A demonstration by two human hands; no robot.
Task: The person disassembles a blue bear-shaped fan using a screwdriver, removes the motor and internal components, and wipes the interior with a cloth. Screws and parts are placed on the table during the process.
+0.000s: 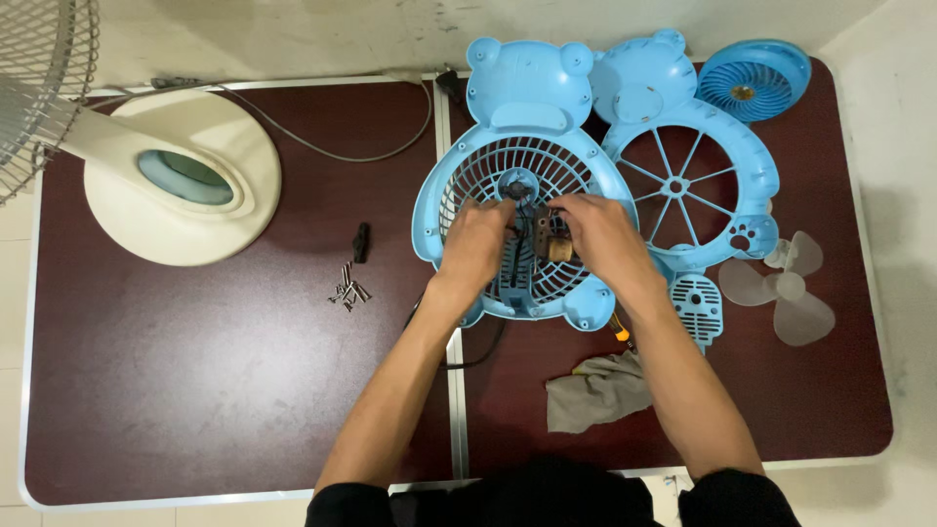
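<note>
Motor (554, 241) sat inside blue bear-shaped fan housing (451, 185); my left hand (475, 244) and right hand (602, 234) both pinched it, loose screws (349, 290) well left of the housing.

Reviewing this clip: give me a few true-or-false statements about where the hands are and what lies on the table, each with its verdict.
1. Both hands work inside the blue bear-shaped fan housing. True: the left hand and right hand meet over its grille, at the small motor.
2. The clear fan blade is mounted in the housing. False: it lies loose on the table, to the right.
3. A pile of screws lies left of the housing. True.
4. The grey rag covers the screws. False: it lies under the right forearm, far from them.
5. The cream fan base stands on the table's right end. False: it is on the left.
</note>
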